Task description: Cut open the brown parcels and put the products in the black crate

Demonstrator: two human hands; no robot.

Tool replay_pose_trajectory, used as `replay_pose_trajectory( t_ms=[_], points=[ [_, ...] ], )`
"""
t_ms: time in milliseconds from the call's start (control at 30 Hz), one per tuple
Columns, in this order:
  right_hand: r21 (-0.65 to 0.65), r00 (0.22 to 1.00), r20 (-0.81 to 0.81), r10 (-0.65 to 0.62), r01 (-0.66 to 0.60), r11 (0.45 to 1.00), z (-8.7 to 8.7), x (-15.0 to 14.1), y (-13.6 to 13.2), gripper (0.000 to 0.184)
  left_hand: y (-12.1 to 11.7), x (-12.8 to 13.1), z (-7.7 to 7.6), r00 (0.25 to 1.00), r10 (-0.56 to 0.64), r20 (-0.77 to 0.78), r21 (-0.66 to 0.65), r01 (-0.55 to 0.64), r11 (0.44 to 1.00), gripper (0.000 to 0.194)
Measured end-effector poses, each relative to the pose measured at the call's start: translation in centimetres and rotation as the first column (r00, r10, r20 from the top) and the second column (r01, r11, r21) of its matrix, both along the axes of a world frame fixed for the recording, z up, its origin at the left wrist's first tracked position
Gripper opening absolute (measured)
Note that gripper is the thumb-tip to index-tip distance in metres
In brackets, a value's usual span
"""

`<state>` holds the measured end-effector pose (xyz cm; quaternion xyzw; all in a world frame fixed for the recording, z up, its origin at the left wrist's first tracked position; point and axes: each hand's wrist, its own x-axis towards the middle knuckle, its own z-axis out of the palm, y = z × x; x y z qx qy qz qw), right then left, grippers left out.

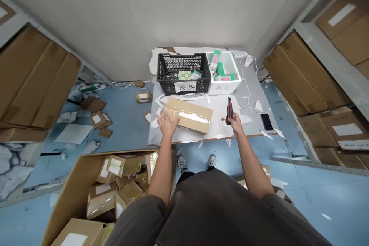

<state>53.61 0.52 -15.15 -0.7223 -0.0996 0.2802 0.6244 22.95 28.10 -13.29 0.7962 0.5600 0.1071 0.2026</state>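
A flat brown cardboard parcel [191,114] sealed with clear tape lies on the small table [250,96] in front of me. My left hand [166,122] rests on the parcel's left end, fingers curled over its edge. My right hand [235,122] is to the right of the parcel, closed round a red and black utility knife [229,110] held upright above the tabletop.
A black plastic crate [184,72] with a label and a white foam box [227,72] of green and pink packs stand at the table's back. A phone [266,121] and a white cable lie at right. A big carton of parcels [109,188] sits at lower left. Shelves of boxes flank both sides.
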Motion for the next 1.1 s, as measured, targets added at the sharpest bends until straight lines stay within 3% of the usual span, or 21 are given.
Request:
replay_pose_trajectory(
  t_ms=[133, 233, 333, 433, 533, 633, 967, 1067, 1100],
  points=[
    [0.039, 0.981, -0.055, 0.185, -0.183, 0.982, 3.4, -5.8, 7.7, 0.053, 0.6, -1.3, -0.4, 0.993, -0.062, 0.097, -0.096, 0.072, 0.993, 0.112],
    [-0.021, 0.924, 0.048, 0.38, -0.38, 0.925, 4.9, -9.9, 13.7, 0.055, 0.7, -2.2, -0.3, 0.987, -0.072, 0.142, -0.13, 0.09, 0.987, 0.119],
    [-0.182, 0.77, 0.277, 0.575, -0.545, 0.818, 5.6, -13.0, 18.7, 0.052, 0.3, -2.7, -0.2, 0.994, -0.007, 0.106, -0.159, 0.024, 0.987, 0.118],
    [-0.478, 0.536, 0.407, 0.74, -0.565, 0.673, 5.6, -14.8, 22.2, 0.042, -0.2, -2.8, -0.2, 0.997, 0.015, 0.081, -0.178, 0.0, 0.984, 0.115],
    [-0.677, 0.333, 0.395, 0.856, -0.525, 0.517, 5.4, -15.4, 24.1, 0.048, -0.5, -2.7, -0.3, 0.997, 0.008, 0.082, -0.196, 0.008, 0.981, 0.112],
    [-0.737, 0.185, 0.388, 0.903, -0.526, 0.424, 5.2, -15.3, 25.0, 0.057, -0.4, -2.5, -0.3, 0.997, 0.007, 0.077, -0.222, 0.011, 0.975, 0.112],
    [-0.81, -0.024, 0.31, 0.951, -0.53, 0.251, 6.7, -13.8, 27.4, 0.076, -0.1, -2.4, -0.4, 0.995, 0.005, 0.095, -0.268, 0.021, 0.963, 0.111],
    [-0.788, -0.059, 0.34, 0.939, -0.563, 0.25, 6.3, -13.4, 27.5, 0.072, 0.0, -2.5, -0.6, 0.995, -0.009, 0.1, -0.272, 0.036, 0.962, 0.11],
    [-0.761, -0.041, 0.384, 0.922, -0.58, 0.291, 6.1, -13.3, 27.3, 0.069, 0.1, -2.5, -0.6, 0.995, -0.011, 0.098, -0.274, 0.038, 0.961, 0.11]
  ],
)
